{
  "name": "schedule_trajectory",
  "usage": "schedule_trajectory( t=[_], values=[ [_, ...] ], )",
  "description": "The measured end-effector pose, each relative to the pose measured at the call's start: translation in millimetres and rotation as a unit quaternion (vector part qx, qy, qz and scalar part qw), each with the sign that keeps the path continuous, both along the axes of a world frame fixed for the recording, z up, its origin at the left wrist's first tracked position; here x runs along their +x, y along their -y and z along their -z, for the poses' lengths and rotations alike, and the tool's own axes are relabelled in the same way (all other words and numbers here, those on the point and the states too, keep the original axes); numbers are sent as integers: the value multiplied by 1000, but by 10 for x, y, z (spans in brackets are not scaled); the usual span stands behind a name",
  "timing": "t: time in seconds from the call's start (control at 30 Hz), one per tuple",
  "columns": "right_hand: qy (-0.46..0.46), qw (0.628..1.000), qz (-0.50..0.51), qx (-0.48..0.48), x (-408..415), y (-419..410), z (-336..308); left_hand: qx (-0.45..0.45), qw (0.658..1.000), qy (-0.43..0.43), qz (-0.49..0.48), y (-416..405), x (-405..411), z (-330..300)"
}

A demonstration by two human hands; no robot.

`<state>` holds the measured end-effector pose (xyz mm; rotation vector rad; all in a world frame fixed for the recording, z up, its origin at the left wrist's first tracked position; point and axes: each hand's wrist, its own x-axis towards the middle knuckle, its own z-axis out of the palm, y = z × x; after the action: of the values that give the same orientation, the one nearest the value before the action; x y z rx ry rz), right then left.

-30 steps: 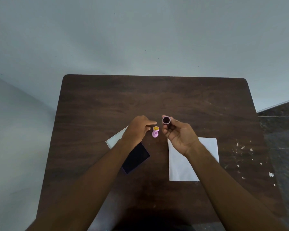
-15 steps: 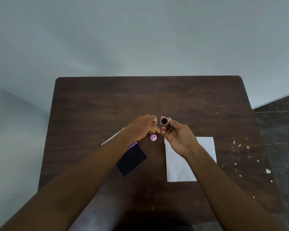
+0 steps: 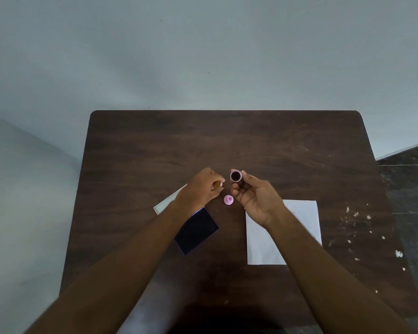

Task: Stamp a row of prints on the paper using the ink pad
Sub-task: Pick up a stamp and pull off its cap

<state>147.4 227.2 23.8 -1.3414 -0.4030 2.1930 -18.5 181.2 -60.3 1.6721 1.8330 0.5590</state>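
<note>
My right hand point(image 3: 253, 197) pinches a small pink cap point(image 3: 236, 176) with a dark hollow facing up, held above the table's middle. Just left of it, my left hand point(image 3: 199, 189) curls round a small yellow stamp piece point(image 3: 49, 184) point(image 3: 218, 184), mostly hidden by the fingers. A pink stamp point(image 3: 228, 200) stands on the wood between the two hands. The open ink pad point(image 3: 196, 230), dark with a purple rim, lies under my left forearm. A white sheet of paper point(image 3: 299, 213) lies to the right, partly covered by my right forearm.
The dark wooden table point(image 3: 155, 153) stands against a pale wall. A white flat lid or card point(image 3: 165, 203) pokes out behind my left wrist. White paint flecks point(image 3: 355, 214) mark the table's right side. Dark tiled floor point(image 3: 410, 189) shows at the right.
My left hand has lifted the yellow piece off the pink stamp and holds it raised beside the cap. The pink stamp stays on the table. The right hand has hardly moved.
</note>
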Motion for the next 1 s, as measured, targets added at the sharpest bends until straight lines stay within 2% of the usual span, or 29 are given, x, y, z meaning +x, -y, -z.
schedule_trajectory(
  t=[0.23, 0.57, 0.77, 0.93, 1.0],
  values=[
    [7, 1000, -8, -2, -43, 13, 22, -10, 989, 76, -127, 116, -5, 19],
    [-6, 1000, 2, -22, -63, 51, 25, 12, 995, -41, -93, 181, -60, -32],
    [-19, 999, 0, -28, -77, 106, 28, -18, 992, -22, -126, 204, -55, -78],
    [-24, 999, -5, -41, -97, 168, 53, 43, 981, 2, -190, 426, -78, -243],
    [-33, 998, -2, -50, -108, 182, 58, 34, 974, 15, -226, 576, -110, -288]
  ],
)
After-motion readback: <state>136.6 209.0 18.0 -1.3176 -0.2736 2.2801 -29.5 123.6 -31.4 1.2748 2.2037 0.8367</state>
